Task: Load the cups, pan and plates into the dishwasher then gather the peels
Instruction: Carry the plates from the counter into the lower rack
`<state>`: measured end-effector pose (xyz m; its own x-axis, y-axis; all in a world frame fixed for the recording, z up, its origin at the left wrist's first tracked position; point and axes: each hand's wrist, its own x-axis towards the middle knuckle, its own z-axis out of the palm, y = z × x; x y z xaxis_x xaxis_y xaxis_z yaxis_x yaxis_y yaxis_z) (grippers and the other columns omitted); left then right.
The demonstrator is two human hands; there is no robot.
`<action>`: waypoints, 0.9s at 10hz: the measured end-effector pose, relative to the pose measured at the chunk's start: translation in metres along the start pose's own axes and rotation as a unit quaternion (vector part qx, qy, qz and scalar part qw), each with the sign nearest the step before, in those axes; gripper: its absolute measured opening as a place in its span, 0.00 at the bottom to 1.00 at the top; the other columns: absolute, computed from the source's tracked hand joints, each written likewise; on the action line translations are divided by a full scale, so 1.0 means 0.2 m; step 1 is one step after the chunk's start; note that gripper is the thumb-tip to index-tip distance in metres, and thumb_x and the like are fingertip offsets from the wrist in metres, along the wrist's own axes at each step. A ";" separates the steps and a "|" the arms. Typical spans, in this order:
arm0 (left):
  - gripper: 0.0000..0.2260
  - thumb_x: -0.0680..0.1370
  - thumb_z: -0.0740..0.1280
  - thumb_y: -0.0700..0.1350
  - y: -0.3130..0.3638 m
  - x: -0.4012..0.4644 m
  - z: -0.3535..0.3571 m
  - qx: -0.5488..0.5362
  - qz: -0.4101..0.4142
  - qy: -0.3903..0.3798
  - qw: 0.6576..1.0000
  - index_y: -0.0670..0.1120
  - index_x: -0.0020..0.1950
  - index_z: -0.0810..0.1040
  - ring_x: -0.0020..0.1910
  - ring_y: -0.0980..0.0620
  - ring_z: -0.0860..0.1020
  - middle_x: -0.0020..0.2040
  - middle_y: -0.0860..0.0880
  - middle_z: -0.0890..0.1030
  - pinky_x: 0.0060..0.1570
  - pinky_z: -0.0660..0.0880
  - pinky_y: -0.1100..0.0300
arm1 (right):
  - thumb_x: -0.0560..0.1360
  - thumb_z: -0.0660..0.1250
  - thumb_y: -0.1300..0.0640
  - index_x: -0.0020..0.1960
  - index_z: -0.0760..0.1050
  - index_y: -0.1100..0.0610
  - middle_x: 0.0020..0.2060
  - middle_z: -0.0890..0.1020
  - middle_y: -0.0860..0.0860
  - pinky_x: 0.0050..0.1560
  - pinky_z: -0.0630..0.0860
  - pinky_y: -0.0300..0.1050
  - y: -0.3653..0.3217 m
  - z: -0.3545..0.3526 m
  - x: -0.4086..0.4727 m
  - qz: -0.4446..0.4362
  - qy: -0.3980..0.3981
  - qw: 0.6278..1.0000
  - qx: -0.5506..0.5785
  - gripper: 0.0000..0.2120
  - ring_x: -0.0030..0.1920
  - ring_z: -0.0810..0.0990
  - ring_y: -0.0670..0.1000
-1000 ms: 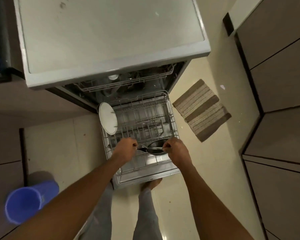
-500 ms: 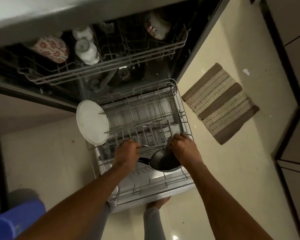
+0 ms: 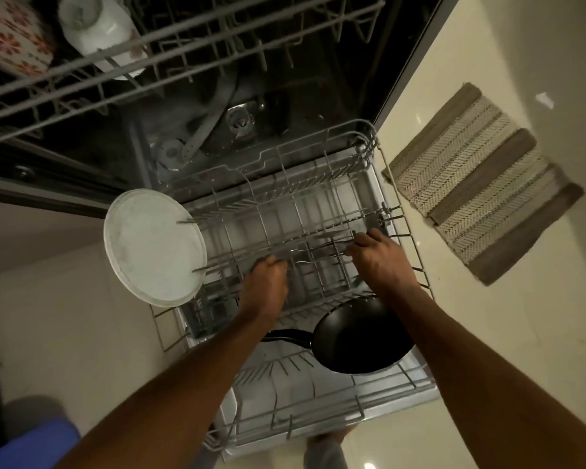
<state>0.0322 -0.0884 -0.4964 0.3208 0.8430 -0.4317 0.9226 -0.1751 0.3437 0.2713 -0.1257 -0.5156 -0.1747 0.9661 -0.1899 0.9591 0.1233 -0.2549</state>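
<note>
Lower rack [image 3: 400,380] pulled out over the open door. Pan [image 3: 362,336] lies in the near-right part of the rack, black, tilted, its hollow turned up toward the camera. Handle [image 3: 286,335] runs left from the bowl, so the long axis lies left-right across the rack; the handle's far end goes under the left forearm.

Both hands are beyond the pan, at the tine rows mid-rack. Left hand [image 3: 264,286] has its fingers curled down among the wires; whether they grip a tine or merely rest there, I cannot tell. Right hand [image 3: 378,258] has its fingers curled at a wire bar on the right side, and appears to be holding it. Neither hand touches the pan.

Plate [image 3: 153,247] stands on edge at the rack's left side, held between tines, its face toward the camera. Upper rack [image 3: 183,38] holds a white cup [image 3: 95,25] and a floral cup [image 3: 11,38] at far left.

Step in hand, as I judge: the loading, with the pan placed and the hands perhaps adjusting or folding a tine row. Cups and one plate look loaded. The next move likely calls for settling the tines, checking that the pan sits steady, loading any plates left, then sliding the rack in. Peels not in view.

Striped mat [image 3: 481,184] on the floor at right. Blue bin [image 3: 31,445] at near left.
</note>
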 end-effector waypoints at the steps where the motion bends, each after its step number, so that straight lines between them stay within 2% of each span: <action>1: 0.06 0.81 0.63 0.39 -0.05 0.03 0.07 0.001 -0.005 -0.006 1.000 0.43 0.53 0.80 0.52 0.41 0.78 0.53 0.42 0.80 0.50 0.76 0.49 | 0.59 0.82 0.68 0.51 0.85 0.57 0.44 0.82 0.53 0.39 0.79 0.49 0.01 0.06 0.05 -0.010 0.000 1.000 0.000 0.21 0.45 0.78 0.57; 2: 0.05 0.80 0.64 0.38 -0.09 0.05 0.12 0.002 -0.009 -0.003 1.000 0.42 0.51 0.81 0.51 0.40 0.78 0.51 0.41 0.80 0.50 0.77 0.47 | 0.62 0.80 0.69 0.50 0.85 0.59 0.43 0.81 0.54 0.38 0.78 0.50 0.01 0.10 0.09 -0.015 -0.001 1.000 -0.006 0.18 0.44 0.77 0.58; 3: 0.05 0.79 0.65 0.36 -0.10 0.07 0.14 -0.002 -0.004 0.002 1.000 0.42 0.49 0.80 0.47 0.42 0.78 0.48 0.42 0.80 0.44 0.76 0.52 | 0.61 0.81 0.69 0.50 0.85 0.58 0.42 0.81 0.54 0.37 0.78 0.49 0.01 0.13 0.10 -0.009 -0.002 1.000 -0.006 0.18 0.44 0.78 0.57; 4: 0.06 0.79 0.65 0.35 -0.09 0.08 0.14 -0.017 -0.003 0.003 1.000 0.42 0.45 0.80 0.40 0.50 0.76 0.43 0.46 0.79 0.34 0.64 0.65 | 0.61 0.81 0.69 0.50 0.85 0.59 0.42 0.81 0.54 0.38 0.78 0.49 0.01 0.16 0.10 0.003 0.000 1.000 -0.004 0.19 0.44 0.78 0.56; 5: 0.08 0.77 0.65 0.33 -0.08 0.08 0.14 -0.024 -0.013 0.000 1.000 0.42 0.41 0.78 0.37 0.49 0.76 0.40 0.45 0.78 0.34 0.63 0.61 | 0.63 0.79 0.69 0.52 0.84 0.59 0.44 0.82 0.54 0.41 0.79 0.50 0.00 0.16 0.09 0.016 -0.012 1.000 -0.008 0.18 0.46 0.78 0.57; 6: 0.10 0.79 0.63 0.35 -0.08 0.09 0.15 -0.044 -0.021 0.001 0.999 0.46 0.40 0.76 0.36 0.52 0.75 0.39 0.48 0.77 0.32 0.63 0.63 | 0.65 0.78 0.69 0.54 0.85 0.59 0.45 0.83 0.54 0.42 0.79 0.50 -0.01 0.14 0.09 0.020 -0.019 0.999 -0.020 0.18 0.46 0.78 0.57; 7: 0.09 0.80 0.64 0.36 -0.10 0.08 0.15 -0.056 -0.026 -0.007 0.998 0.45 0.40 0.76 0.36 0.51 0.77 0.40 0.48 0.78 0.32 0.72 0.60 | 0.66 0.78 0.69 0.56 0.84 0.60 0.48 0.82 0.56 0.44 0.80 0.50 -0.02 0.12 0.09 0.026 -0.046 0.998 -0.020 0.19 0.49 0.78 0.57; 8: 0.05 0.80 0.66 0.36 -0.11 0.09 0.15 -0.102 -0.042 -0.046 0.993 0.41 0.46 0.80 0.39 0.43 0.81 0.41 0.43 0.81 0.38 0.80 0.47 | 0.68 0.77 0.68 0.62 0.81 0.60 0.54 0.81 0.56 0.49 0.81 0.50 -0.04 0.09 0.08 0.039 -0.056 0.997 -0.032 0.23 0.54 0.76 0.57; 9: 0.06 0.80 0.64 0.38 -0.09 0.10 0.13 -0.086 -0.060 -0.063 0.993 0.43 0.52 0.81 0.47 0.39 0.81 0.47 0.41 0.82 0.49 0.79 0.44 | 0.70 0.76 0.66 0.66 0.78 0.59 0.58 0.80 0.56 0.55 0.80 0.50 -0.03 0.06 0.06 0.046 -0.095 0.993 -0.044 0.25 0.58 0.74 0.57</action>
<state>0.0271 -0.0812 -0.5326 0.2453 0.7807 -0.5747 0.9091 0.0206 0.4160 0.2611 -0.1180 -0.5285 -0.1171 0.9147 -0.3868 0.9872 0.0646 -0.1460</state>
